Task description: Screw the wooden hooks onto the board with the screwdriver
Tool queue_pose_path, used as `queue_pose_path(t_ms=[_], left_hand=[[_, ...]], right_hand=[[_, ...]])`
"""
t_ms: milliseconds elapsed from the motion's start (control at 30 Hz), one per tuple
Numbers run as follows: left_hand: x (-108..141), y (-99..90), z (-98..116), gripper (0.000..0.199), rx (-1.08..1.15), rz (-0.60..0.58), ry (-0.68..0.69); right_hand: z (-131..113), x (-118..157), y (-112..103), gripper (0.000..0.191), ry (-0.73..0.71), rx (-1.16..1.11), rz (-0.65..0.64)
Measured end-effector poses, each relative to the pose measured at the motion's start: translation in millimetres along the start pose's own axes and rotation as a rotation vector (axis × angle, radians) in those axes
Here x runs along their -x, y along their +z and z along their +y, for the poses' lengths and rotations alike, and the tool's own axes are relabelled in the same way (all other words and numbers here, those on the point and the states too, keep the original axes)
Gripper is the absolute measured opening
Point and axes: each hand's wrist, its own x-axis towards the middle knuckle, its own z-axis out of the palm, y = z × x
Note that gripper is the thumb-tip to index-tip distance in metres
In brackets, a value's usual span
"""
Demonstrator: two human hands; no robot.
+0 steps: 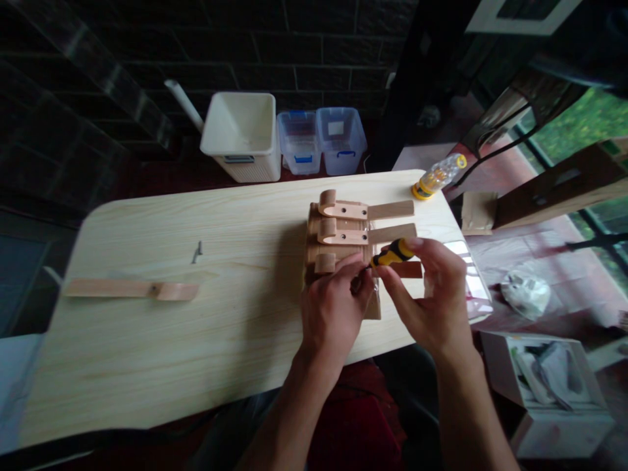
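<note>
My right hand grips a yellow and black screwdriver by its handle. Its tip points left, down toward my left hand, whose fingers are closed around the end of the third wooden piece. What exactly those fingertips pinch is hidden. Two similar wooden pieces with curled ends, the far one and the middle one, lie parallel on a brown box, each showing two dark screw holes or heads. Their flat strips stick out to the right.
On the table at left lie another wooden strip and some small screws. A clear bottle with yellow ends stands at the back right corner. Behind the table are a white bin and two clear tubs. An open box sits lower right.
</note>
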Motion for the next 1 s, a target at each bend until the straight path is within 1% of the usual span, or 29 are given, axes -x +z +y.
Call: queue_pose_path(t_ms=[167,467,633,733,900,1000], left_hand=[[0.1,0.6,-1.6,0.017,0.019,0.01,0.032],[0.5,1.6,-3.3,0.016,0.001,0.019,0.042],[-0.4,0.4,-1.7,0.017,0.007,-0.011,0.014],[-0.8,0.0,-1.2,0.016,0.01,-0.016,0.014],[-0.4,0.6,-2.1,0.016,0.017,-0.01,0.012],[-0.4,0.6,-2.0,0.017,0.019,-0.019,-0.002]], right_hand=[[-4.1,0.8,-3.4,0.07,0.063,-0.046,-0.007],[-4.2,-1.9,-1.0,0.076,-0.001,-0.042,-0.009],[-0.5,-0.1,0.0,0.072,-0.008,-0.017,0.01],[-0.1,1.6,-0.5,0.071,0.023,-0.041,0.007],[-1.8,3.6,-2.3,0.071,0.122,-0.07,-0.022],[-1.2,3.5,-2.4,0.072,0.117,-0.076,-0.022]])
